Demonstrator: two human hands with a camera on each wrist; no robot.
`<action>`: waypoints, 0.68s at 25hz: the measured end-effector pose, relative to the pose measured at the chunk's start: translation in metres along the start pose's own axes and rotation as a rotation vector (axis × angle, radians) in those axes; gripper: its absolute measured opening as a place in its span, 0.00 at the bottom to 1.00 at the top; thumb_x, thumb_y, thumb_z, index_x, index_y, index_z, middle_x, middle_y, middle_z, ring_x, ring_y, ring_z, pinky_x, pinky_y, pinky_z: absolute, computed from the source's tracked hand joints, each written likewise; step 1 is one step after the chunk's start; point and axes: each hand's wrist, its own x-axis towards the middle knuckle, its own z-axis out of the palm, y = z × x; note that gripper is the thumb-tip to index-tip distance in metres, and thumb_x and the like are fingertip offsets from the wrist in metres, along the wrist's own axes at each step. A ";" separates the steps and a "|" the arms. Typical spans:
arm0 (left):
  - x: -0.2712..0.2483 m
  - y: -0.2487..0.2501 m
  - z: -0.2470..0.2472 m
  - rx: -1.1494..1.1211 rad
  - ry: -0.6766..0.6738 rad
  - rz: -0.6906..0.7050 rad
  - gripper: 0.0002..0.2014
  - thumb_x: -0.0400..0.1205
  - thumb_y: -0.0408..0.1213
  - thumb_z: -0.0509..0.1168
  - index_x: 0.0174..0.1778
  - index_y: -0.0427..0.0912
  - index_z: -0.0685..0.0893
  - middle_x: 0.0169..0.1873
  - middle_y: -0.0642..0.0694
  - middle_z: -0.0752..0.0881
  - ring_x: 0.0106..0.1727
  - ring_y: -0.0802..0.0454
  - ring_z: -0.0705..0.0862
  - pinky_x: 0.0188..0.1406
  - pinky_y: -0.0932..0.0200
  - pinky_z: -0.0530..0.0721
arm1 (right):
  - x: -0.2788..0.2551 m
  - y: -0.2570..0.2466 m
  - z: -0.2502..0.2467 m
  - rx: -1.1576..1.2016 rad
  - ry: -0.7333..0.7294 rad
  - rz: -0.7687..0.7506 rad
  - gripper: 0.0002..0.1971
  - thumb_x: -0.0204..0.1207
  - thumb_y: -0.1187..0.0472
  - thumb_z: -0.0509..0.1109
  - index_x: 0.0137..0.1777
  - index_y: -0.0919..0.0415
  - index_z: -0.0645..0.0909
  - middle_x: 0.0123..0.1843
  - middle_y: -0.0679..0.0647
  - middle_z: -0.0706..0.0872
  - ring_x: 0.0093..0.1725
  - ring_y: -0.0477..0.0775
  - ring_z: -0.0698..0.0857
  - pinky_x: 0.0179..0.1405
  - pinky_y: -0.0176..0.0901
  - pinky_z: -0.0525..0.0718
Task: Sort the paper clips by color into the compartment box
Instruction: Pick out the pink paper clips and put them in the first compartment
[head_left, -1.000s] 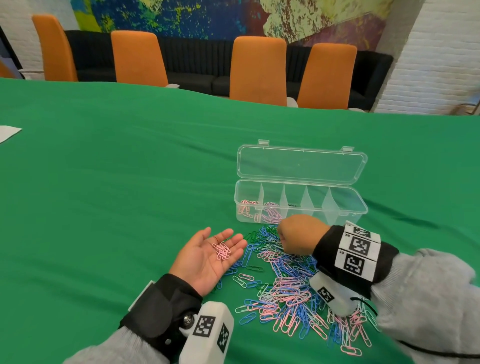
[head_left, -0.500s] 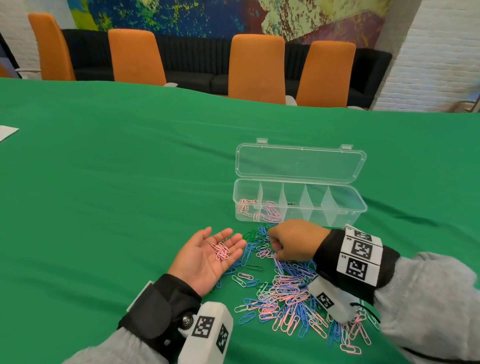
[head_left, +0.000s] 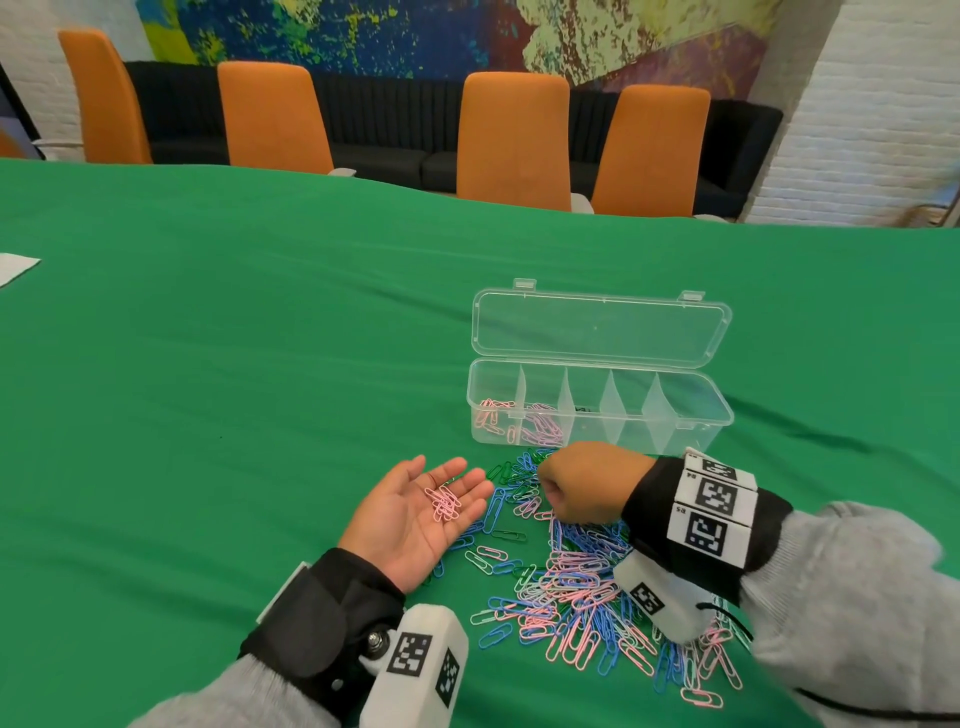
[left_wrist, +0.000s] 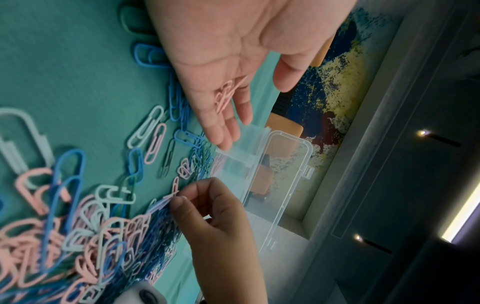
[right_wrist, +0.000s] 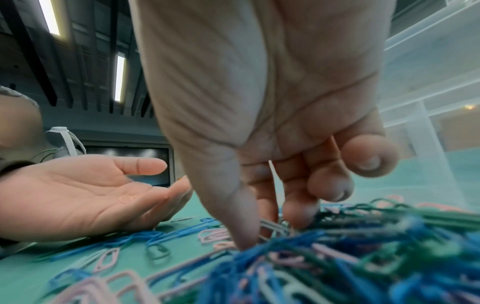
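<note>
The left hand (head_left: 415, 514) is lying palm-up with fingers relaxed, cradling pink clips (head_left: 443, 503). At its 3 o'clock, the right hand (head_left: 584, 486) is pinching a pale clip (left_wrist: 161, 203) from the mixed pile (head_left: 576, 587) on the green counter (head_left: 234, 364). The compartment box (head_left: 597, 410) is sitting open at the pile's 12 o'clock.

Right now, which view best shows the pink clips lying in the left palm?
The head view: the pink clips lie unobstructed on the left hand. The left wrist view shows them foreshortened near the fingers; the right wrist view gives only a faint trace.
</note>
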 end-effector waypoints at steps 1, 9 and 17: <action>0.000 0.000 0.000 -0.001 -0.003 0.000 0.20 0.86 0.44 0.50 0.52 0.30 0.79 0.45 0.30 0.87 0.42 0.37 0.90 0.37 0.49 0.89 | 0.001 0.002 0.000 -0.017 -0.006 0.016 0.06 0.78 0.65 0.58 0.40 0.60 0.73 0.33 0.51 0.71 0.43 0.56 0.74 0.39 0.43 0.73; -0.002 0.000 0.001 0.011 -0.011 0.004 0.19 0.86 0.43 0.50 0.53 0.30 0.79 0.45 0.30 0.87 0.42 0.38 0.90 0.38 0.49 0.89 | -0.008 0.005 -0.005 0.019 0.013 0.073 0.06 0.76 0.69 0.58 0.43 0.58 0.70 0.37 0.51 0.73 0.44 0.57 0.74 0.39 0.44 0.73; -0.002 0.000 0.001 0.013 -0.003 0.011 0.19 0.86 0.43 0.50 0.52 0.30 0.79 0.44 0.30 0.87 0.41 0.38 0.90 0.38 0.49 0.89 | 0.013 -0.004 -0.002 0.037 -0.035 0.093 0.13 0.78 0.64 0.62 0.32 0.58 0.68 0.31 0.51 0.70 0.42 0.56 0.75 0.35 0.41 0.75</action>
